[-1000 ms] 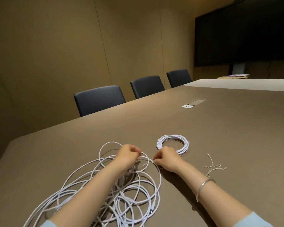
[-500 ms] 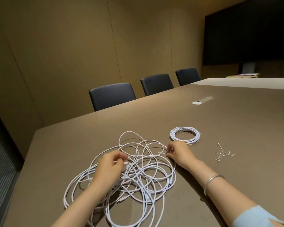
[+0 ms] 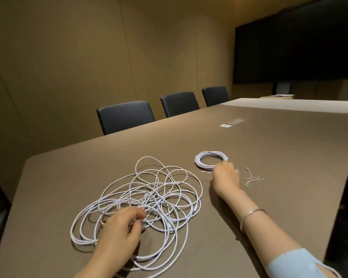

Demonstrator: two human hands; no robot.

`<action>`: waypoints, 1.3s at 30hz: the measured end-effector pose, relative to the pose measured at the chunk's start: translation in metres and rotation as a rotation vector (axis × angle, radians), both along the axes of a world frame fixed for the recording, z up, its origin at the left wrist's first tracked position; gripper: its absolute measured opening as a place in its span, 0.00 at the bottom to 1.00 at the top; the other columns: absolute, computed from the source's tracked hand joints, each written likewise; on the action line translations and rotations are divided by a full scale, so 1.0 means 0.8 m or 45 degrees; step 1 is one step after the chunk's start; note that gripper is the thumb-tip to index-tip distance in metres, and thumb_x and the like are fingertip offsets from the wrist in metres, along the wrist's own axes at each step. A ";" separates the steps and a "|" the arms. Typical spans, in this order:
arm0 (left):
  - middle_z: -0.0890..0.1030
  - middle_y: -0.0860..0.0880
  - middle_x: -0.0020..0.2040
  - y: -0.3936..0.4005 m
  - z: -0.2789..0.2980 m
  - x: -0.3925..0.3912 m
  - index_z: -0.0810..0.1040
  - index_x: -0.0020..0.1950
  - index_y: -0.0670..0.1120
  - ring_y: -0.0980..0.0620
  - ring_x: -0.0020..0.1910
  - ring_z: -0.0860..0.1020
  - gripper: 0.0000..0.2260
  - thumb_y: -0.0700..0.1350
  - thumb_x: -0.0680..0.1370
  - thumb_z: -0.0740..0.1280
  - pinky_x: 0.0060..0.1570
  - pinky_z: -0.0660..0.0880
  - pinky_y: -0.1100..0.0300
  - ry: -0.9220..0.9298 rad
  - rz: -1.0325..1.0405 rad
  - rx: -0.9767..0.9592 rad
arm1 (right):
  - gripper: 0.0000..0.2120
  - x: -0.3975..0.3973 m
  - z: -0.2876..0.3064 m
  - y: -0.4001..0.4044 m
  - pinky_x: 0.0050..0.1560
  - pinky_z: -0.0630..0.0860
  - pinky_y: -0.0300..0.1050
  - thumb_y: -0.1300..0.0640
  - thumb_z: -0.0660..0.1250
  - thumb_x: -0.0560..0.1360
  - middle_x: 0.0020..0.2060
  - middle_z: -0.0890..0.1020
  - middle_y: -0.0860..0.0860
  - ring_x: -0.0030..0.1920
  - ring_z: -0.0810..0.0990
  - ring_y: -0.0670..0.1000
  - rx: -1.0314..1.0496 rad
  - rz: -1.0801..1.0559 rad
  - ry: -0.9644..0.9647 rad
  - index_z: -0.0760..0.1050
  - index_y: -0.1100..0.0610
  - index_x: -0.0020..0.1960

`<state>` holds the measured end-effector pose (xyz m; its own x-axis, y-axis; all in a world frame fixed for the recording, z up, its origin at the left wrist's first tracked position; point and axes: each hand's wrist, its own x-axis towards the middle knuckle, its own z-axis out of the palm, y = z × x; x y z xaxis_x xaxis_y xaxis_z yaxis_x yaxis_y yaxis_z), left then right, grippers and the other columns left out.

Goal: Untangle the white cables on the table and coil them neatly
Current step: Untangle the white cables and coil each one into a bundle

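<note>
A long, matte brown counter (image 3: 259, 157) fills the room, running far and to the right where a paler section (image 3: 289, 104) adjoins it. A small recessed socket panel (image 3: 231, 123) sits in its surface. Three dark upholstered chairs (image 3: 126, 116) line the far-left edge against plain tan wall panels (image 3: 68, 57), and a large black wall screen (image 3: 297, 39) hangs at the far right.

On the near part of the counter lies the loose tangle of white cables (image 3: 149, 199), its loops sprawling wide. The left hand (image 3: 120, 229) rests over the near side of the tangle, fingers curled and pinching a strand. Farther right sits a neatly wound white cable coil (image 3: 205, 159). The right hand (image 3: 225, 177), with a silver bangle (image 3: 251, 214) on its wrist and a pale blue sleeve (image 3: 297, 263) up the arm, reaches to the coil's near edge; whether its fingers hold anything cannot be told. Just right of it lie several thin twist ties (image 3: 253, 179).
</note>
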<state>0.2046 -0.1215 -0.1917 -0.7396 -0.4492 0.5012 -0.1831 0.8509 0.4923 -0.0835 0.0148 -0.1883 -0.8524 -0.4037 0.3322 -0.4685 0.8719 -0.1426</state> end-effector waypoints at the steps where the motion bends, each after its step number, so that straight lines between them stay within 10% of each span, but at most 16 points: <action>1: 0.81 0.63 0.45 0.000 0.000 0.003 0.80 0.43 0.58 0.66 0.49 0.77 0.11 0.41 0.74 0.64 0.48 0.67 0.75 -0.027 0.004 0.021 | 0.15 -0.003 0.002 0.013 0.61 0.69 0.47 0.59 0.62 0.77 0.62 0.73 0.54 0.65 0.70 0.55 0.058 -0.086 0.038 0.72 0.57 0.64; 11: 0.78 0.57 0.42 -0.013 0.020 0.023 0.79 0.42 0.57 0.59 0.43 0.75 0.11 0.39 0.73 0.71 0.43 0.68 0.67 -0.126 0.050 0.051 | 0.14 0.004 -0.009 0.064 0.60 0.69 0.47 0.59 0.60 0.77 0.61 0.74 0.54 0.63 0.70 0.56 0.158 -0.220 0.066 0.74 0.56 0.62; 16: 0.79 0.52 0.37 -0.025 0.022 0.033 0.77 0.40 0.53 0.58 0.35 0.74 0.05 0.48 0.71 0.73 0.33 0.66 0.67 -0.320 0.209 0.108 | 0.06 0.072 0.010 0.034 0.46 0.74 0.48 0.55 0.62 0.77 0.47 0.81 0.52 0.50 0.78 0.57 -0.311 0.425 -0.136 0.77 0.54 0.48; 27: 0.83 0.51 0.37 -0.044 0.022 0.047 0.81 0.41 0.52 0.60 0.28 0.75 0.07 0.40 0.73 0.69 0.30 0.70 0.71 -0.440 0.162 0.346 | 0.16 0.176 0.020 -0.027 0.55 0.73 0.48 0.43 0.68 0.73 0.53 0.76 0.49 0.54 0.74 0.50 -0.072 0.947 -0.336 0.75 0.51 0.56; 39: 0.84 0.47 0.35 -0.050 0.031 0.052 0.85 0.38 0.49 0.58 0.27 0.75 0.08 0.37 0.73 0.72 0.30 0.73 0.64 -0.188 0.118 0.468 | 0.06 0.145 0.006 -0.026 0.49 0.73 0.47 0.60 0.59 0.72 0.53 0.77 0.53 0.54 0.76 0.58 -0.137 0.517 -0.357 0.71 0.54 0.48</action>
<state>0.2464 -0.1611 -0.1667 -0.7397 -0.6467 0.1861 -0.3421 0.5995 0.7236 0.0328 -0.0062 -0.1832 -0.6964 -0.6971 0.1707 -0.6973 0.6009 -0.3907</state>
